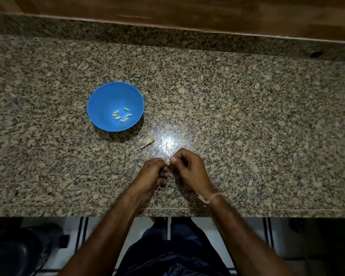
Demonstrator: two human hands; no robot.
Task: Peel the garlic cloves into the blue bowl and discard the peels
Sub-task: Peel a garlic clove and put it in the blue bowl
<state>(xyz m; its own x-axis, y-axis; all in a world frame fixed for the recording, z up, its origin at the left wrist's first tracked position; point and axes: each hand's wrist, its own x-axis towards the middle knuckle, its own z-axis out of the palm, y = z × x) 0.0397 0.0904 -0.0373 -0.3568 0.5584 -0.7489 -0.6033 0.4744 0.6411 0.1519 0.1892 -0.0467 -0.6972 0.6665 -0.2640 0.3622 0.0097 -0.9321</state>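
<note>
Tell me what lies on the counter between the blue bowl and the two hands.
One dry garlic scrap on the granite counter, touching neither; seen in the head view.

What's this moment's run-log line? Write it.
left hand, right hand: pinching clove | blue bowl: peeled cloves inside | counter: one scrap

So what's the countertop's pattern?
The countertop is speckled beige, grey and black granite; head view shows it best.

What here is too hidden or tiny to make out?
Head view:
1. Garlic clove: the fingers of the left hand and right hand cover it; peel remaining unknown.
2. Scrap near the blue bowl: too small; peel or stem.
3. Dark shape below the counter: dim, cut by the edge.
</note>
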